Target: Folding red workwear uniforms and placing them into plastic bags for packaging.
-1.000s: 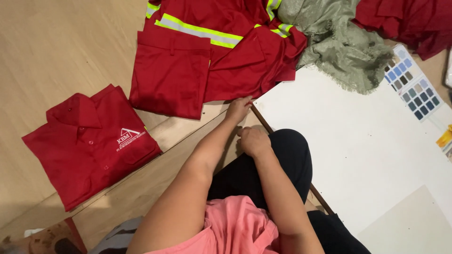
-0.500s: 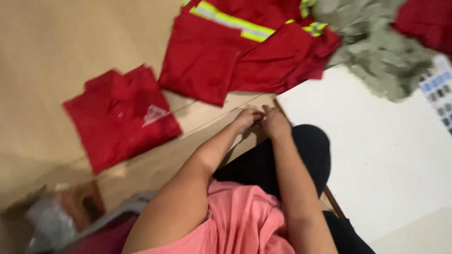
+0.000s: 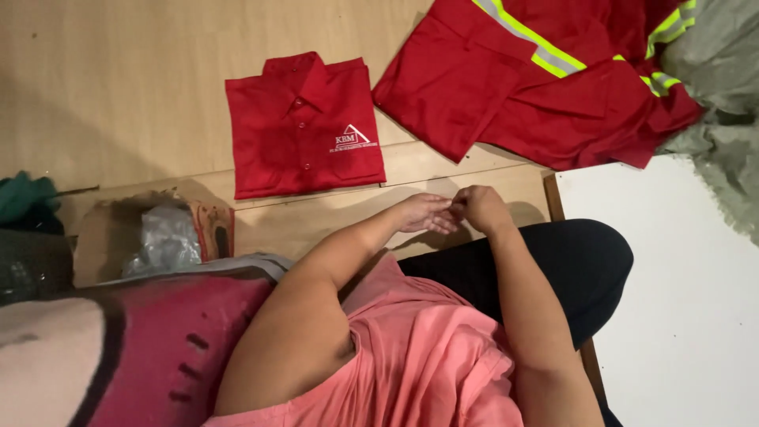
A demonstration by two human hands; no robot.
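My left hand [image 3: 423,213] and my right hand [image 3: 478,207] meet fingertip to fingertip just above my black-clad knee [image 3: 585,261], over the wooden floor. The right hand is curled shut. The left hand's fingers press against it, and I cannot tell whether anything small is pinched between them. A neatly folded red shirt [image 3: 304,126] with a white emblem lies flat on the floor just beyond my hands. Further right, a pile of unfolded red work garments [image 3: 474,87] with yellow and grey reflective stripes is spread out.
An olive-green cloth [image 3: 715,87] is bunched at the top right. A white board [image 3: 680,316] lies on the right. A small cardboard box with clear plastic [image 3: 162,237] sits at the left, above a red and cream bag [image 3: 118,348]. A dark green item [image 3: 24,198] lies at the left edge.
The view has swung left, so the folded shirt and the garment pile now sit further right in the picture. My hands have come together and stay joined by my knee.
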